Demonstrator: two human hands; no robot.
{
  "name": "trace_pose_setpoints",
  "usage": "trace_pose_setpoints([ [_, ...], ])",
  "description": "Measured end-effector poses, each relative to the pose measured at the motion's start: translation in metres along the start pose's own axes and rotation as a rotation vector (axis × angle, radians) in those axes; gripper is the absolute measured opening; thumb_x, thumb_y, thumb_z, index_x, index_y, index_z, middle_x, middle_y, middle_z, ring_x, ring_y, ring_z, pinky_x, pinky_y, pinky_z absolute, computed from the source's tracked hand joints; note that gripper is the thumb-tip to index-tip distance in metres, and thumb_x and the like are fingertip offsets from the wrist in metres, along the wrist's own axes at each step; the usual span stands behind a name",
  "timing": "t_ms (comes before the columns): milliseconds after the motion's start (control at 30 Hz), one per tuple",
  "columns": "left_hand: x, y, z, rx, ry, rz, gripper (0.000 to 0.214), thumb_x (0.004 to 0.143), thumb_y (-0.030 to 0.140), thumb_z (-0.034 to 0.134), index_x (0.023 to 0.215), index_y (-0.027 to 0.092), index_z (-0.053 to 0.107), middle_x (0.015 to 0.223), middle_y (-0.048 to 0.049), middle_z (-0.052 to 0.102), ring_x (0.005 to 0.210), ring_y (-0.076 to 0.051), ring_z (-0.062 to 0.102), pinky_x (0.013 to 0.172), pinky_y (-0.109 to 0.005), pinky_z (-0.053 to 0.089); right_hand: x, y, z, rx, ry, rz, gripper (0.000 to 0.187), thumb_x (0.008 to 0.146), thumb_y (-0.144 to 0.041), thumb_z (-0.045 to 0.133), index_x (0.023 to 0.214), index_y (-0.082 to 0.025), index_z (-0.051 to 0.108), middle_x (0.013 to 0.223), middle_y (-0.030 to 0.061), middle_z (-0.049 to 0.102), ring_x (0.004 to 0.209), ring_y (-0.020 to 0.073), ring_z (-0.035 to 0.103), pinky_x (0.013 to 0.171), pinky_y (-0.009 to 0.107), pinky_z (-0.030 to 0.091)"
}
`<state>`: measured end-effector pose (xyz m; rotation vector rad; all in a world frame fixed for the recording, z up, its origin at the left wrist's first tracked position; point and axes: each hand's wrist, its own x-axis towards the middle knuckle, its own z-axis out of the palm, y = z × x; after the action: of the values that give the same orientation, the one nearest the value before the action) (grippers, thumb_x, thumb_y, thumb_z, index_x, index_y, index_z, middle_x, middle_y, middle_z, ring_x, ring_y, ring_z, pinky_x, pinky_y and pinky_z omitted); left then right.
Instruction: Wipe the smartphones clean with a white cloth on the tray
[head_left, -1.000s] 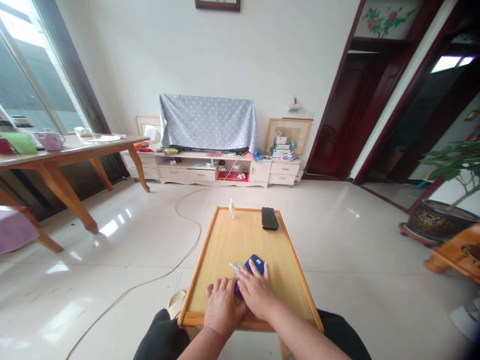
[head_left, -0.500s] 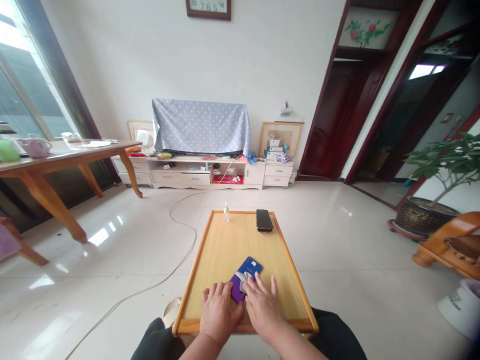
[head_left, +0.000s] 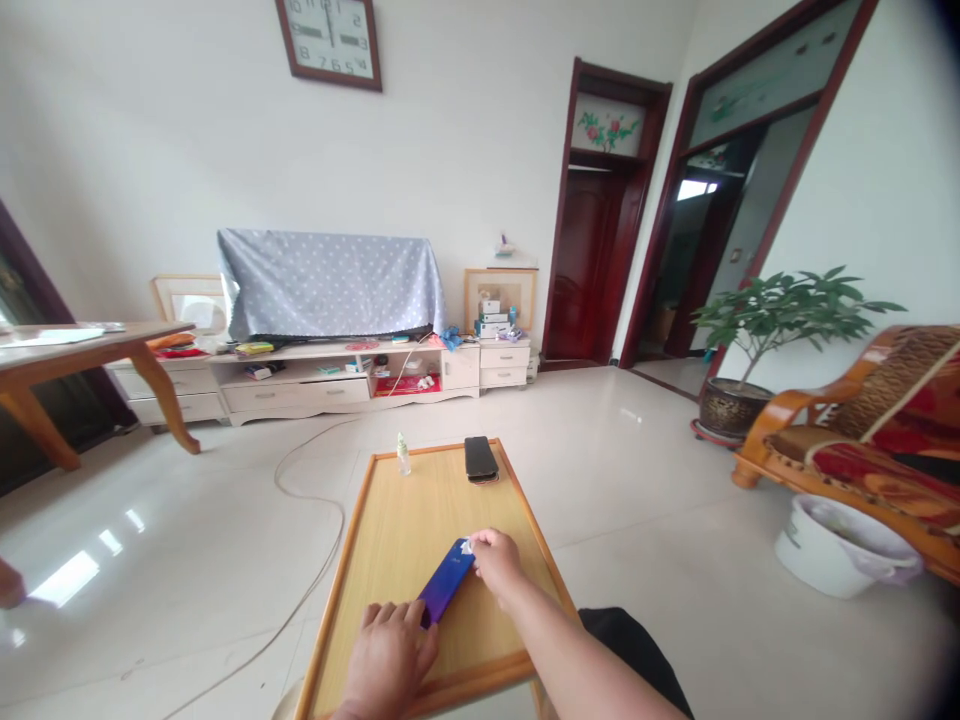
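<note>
A white-walled living room spreads out ahead, with a glossy tile floor point(head_left: 600, 480) and a wall clock point(head_left: 328, 40) above a cream TV cabinet point(head_left: 300, 395), on which something stands under a polka-dot cloth point(head_left: 322, 285). To the right are a potted plant point(head_left: 787, 320), a wooden armchair with red cushions point(head_left: 847, 440) and a white plastic tub point(head_left: 832, 550). A wooden table point(head_left: 75, 350) stands at the left, and a pale cord point(head_left: 307, 540) trails across the floor.

Closest to the camera lies a light wooden tray with an orange rim point(head_left: 442, 447). A small clear bottle point(head_left: 403, 456) and a black phone point(head_left: 480, 458) sit near its far edge, well apart from the hands. Near the middle of the tabletop lies a blue-violet smartphone point(head_left: 446, 582), its long axis running diagonally from the near left toward the far right.

The hands are apart, one at each end of it. The left hand point(head_left: 386, 655) lies at the lower end, its fingers against the phone, though whether they grip or only press is unclear. The right hand point(head_left: 496, 562) is at the upper end, pinching a white wipe point(head_left: 466, 546) against the corner.
</note>
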<state>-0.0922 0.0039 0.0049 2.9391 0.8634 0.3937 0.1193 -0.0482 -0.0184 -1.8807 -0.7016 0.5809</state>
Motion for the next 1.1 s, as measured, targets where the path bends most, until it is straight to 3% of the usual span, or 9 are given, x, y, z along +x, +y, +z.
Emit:
trace_pose_setpoints([
  [200,-0.011,-0.016,0.007,-0.022,-0.028,0.009,0.042,0.101,0.032,0.027,0.107,0.022,0.067,0.087,-0.0071,0.075,0.080,-0.023,0.069,0.079,-0.037,0.047,-0.009,-0.021,0.004,0.207,-0.001,0.155,0.010,0.081,-0.026,0.057,0.087,-0.020,0.061,0.067,0.0008,0.066,0.053,0.0139,0.064,0.044,0.019,0.045],
  [300,-0.023,-0.016,0.015,-0.053,0.032,-0.034,0.039,0.100,0.034,0.031,0.119,0.021,0.063,0.097,-0.0089,0.076,0.087,-0.023,0.070,0.082,-0.037,0.049,-0.023,-0.027,0.003,0.253,0.028,0.179,0.007,0.078,-0.027,0.059,0.081,-0.020,0.060,0.058,-0.0014,0.061,0.048,0.0135,0.061,0.041,0.019,0.042],
  [400,-0.035,-0.009,0.014,-0.091,0.053,-0.065,0.036,0.099,0.031,0.033,0.115,0.021,0.064,0.096,-0.0095,0.076,0.088,-0.022,0.070,0.083,-0.035,0.051,-0.039,-0.029,-0.001,0.276,0.056,0.151,0.012,0.079,-0.031,0.060,0.079,-0.019,0.062,0.057,-0.0011,0.060,0.046,0.0134,0.058,0.040,0.020,0.040],
  [567,-0.050,0.010,-0.013,-0.147,0.100,-0.065,0.035,0.102,0.033,0.031,0.107,0.021,0.063,0.089,-0.0091,0.075,0.083,-0.023,0.069,0.077,-0.035,0.050,-0.078,-0.037,-0.001,0.309,0.060,-0.020,0.031,0.084,-0.044,0.057,0.095,-0.018,0.071,0.076,0.0030,0.069,0.058,0.0147,0.061,0.051,0.023,0.047],
  [700,-0.057,0.026,-0.037,-0.189,0.145,-0.065,0.031,0.102,0.031,0.032,0.103,0.020,0.061,0.087,-0.0078,0.073,0.081,-0.021,0.068,0.071,-0.032,0.048,-0.138,-0.056,0.015,0.339,-0.078,-0.163,0.037,0.084,-0.051,0.061,0.099,-0.019,0.075,0.076,0.0028,0.070,0.058,0.0157,0.060,0.052,0.025,0.048],
  [800,-0.068,0.036,-0.053,-0.223,0.199,-0.052,0.029,0.101,0.029,0.033,0.098,0.020,0.061,0.087,-0.0074,0.072,0.082,-0.021,0.068,0.072,-0.031,0.048,-0.172,-0.070,0.009,0.343,-0.170,-0.335,0.037,0.089,-0.052,0.058,0.099,-0.021,0.076,0.081,0.0032,0.073,0.062,0.0164,0.062,0.058,0.026,0.050],
  [900,-0.084,0.046,-0.071,-0.245,0.256,-0.018,0.028,0.102,0.034,0.035,0.108,0.021,0.059,0.088,-0.0068,0.071,0.083,-0.021,0.067,0.074,-0.031,0.048,-0.172,-0.080,-0.022,0.286,-0.013,-0.445,0.038,0.088,-0.054,0.059,0.095,-0.020,0.076,0.084,0.0044,0.074,0.078,0.0203,0.066,0.072,0.029,0.052],
  [1000,-0.099,0.053,-0.086,-0.251,0.268,0.003,0.027,0.102,0.035,0.036,0.109,0.021,0.058,0.089,-0.0064,0.070,0.084,-0.021,0.066,0.075,-0.031,0.048,-0.163,-0.087,-0.049,0.273,0.137,-0.412,0.045,0.088,-0.057,0.056,0.098,-0.017,0.075,0.085,0.0066,0.074,0.082,0.0226,0.067,0.073,0.030,0.052],
  [1100,-0.106,0.059,-0.096,-0.272,0.280,0.011,0.027,0.103,0.034,0.036,0.109,0.021,0.058,0.090,-0.0067,0.070,0.086,-0.021,0.066,0.076,-0.031,0.048,-0.182,-0.093,-0.046,0.274,0.123,-0.435,0.041,0.089,-0.054,0.057,0.095,-0.018,0.075,0.083,0.0060,0.073,0.080,0.0220,0.067,0.072,0.029,0.051],
])
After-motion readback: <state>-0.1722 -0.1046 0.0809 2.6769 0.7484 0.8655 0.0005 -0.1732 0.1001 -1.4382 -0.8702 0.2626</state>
